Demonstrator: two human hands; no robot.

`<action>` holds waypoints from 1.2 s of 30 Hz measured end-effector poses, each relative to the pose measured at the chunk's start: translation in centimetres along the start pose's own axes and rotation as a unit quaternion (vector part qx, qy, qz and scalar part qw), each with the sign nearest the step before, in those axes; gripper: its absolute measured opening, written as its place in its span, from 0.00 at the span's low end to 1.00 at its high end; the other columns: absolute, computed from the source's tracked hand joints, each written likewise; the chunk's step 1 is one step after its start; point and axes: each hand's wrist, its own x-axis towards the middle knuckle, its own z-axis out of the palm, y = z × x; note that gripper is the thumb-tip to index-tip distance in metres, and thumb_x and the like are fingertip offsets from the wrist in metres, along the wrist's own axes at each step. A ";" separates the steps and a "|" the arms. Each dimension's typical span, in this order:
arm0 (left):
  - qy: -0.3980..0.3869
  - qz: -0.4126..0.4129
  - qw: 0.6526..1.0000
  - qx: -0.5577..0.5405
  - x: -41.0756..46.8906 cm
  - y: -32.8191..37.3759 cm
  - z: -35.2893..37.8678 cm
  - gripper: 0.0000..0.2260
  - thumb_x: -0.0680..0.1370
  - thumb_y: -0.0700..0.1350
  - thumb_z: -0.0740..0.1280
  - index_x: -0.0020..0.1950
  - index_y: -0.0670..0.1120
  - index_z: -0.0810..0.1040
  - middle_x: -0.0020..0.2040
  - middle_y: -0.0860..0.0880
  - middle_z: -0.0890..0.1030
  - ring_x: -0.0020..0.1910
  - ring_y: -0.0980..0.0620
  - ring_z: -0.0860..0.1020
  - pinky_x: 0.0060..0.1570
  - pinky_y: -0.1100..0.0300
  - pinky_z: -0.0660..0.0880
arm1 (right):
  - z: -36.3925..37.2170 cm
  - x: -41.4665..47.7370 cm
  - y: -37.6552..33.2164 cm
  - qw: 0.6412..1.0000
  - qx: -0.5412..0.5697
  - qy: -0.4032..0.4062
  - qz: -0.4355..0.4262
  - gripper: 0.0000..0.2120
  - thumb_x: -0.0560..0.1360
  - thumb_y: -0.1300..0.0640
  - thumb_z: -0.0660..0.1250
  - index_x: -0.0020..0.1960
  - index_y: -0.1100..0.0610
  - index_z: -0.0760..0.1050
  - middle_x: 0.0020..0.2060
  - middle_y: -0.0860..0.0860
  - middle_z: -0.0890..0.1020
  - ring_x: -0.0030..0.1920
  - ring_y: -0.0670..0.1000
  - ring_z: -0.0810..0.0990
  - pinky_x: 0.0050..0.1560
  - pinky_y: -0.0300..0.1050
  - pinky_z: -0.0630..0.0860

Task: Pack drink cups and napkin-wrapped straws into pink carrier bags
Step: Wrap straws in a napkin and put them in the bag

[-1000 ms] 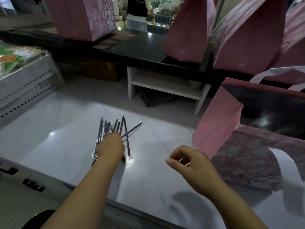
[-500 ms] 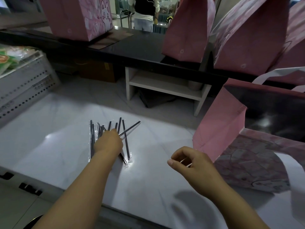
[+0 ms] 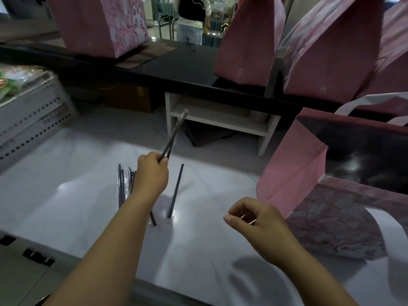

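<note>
The left hand (image 3: 152, 173) is closed around two dark wrapped straws (image 3: 174, 133), lifted off the white counter (image 3: 66, 206) and slanting up and away. Below it, one straw (image 3: 176, 191) lies alone, with a small pile (image 3: 123, 184) just left of the wrist; its count is unclear. The right hand (image 3: 254, 219) is curled, pinching something thin and pale, too small to identify. One open pink carrier bag (image 3: 293, 171) stands at the right, near that hand. Three more bags sit on the black ledge (image 3: 176, 69) behind.
</note>
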 end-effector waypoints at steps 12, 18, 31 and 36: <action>-0.018 0.027 0.973 -0.229 -12.0 9.3 -3.4 0.09 0.82 0.47 0.56 0.46 0.47 0.74 0.37 0.53 0.77 0.40 0.55 0.73 0.41 0.61 0.70 | -2.6 -5.2 -1.0 0.993 0.029 0.002 -0.110 0.03 0.73 0.49 0.70 0.41 0.46 0.77 0.40 0.37 0.80 0.41 0.42 0.79 0.39 0.35 0.76; -0.059 0.080 0.955 -0.281 -20.1 14.4 -4.1 0.09 0.81 0.48 0.55 0.47 0.51 0.73 0.35 0.53 0.74 0.36 0.60 0.74 0.40 0.64 0.76 | -5.9 -11.2 -0.6 0.985 0.045 -0.009 -0.163 0.02 0.73 0.48 0.69 0.43 0.45 0.77 0.41 0.37 0.80 0.42 0.42 0.79 0.43 0.38 0.78; -0.287 0.123 0.888 -0.338 -32.5 23.5 4.9 0.12 0.82 0.47 0.54 0.48 0.43 0.74 0.33 0.49 0.72 0.26 0.58 0.66 0.25 0.65 0.64 | -16.4 -23.7 8.2 0.985 0.053 0.142 -0.085 0.03 0.73 0.50 0.71 0.42 0.48 0.78 0.37 0.39 0.80 0.37 0.44 0.78 0.38 0.38 0.76; -0.368 0.097 0.859 -0.343 -34.9 26.4 10.9 0.17 0.82 0.49 0.52 0.47 0.42 0.77 0.32 0.49 0.77 0.27 0.56 0.69 0.26 0.64 0.66 | -20.4 -27.0 11.9 0.973 0.045 0.227 -0.006 0.04 0.73 0.51 0.71 0.41 0.49 0.78 0.39 0.39 0.81 0.37 0.41 0.77 0.38 0.33 0.73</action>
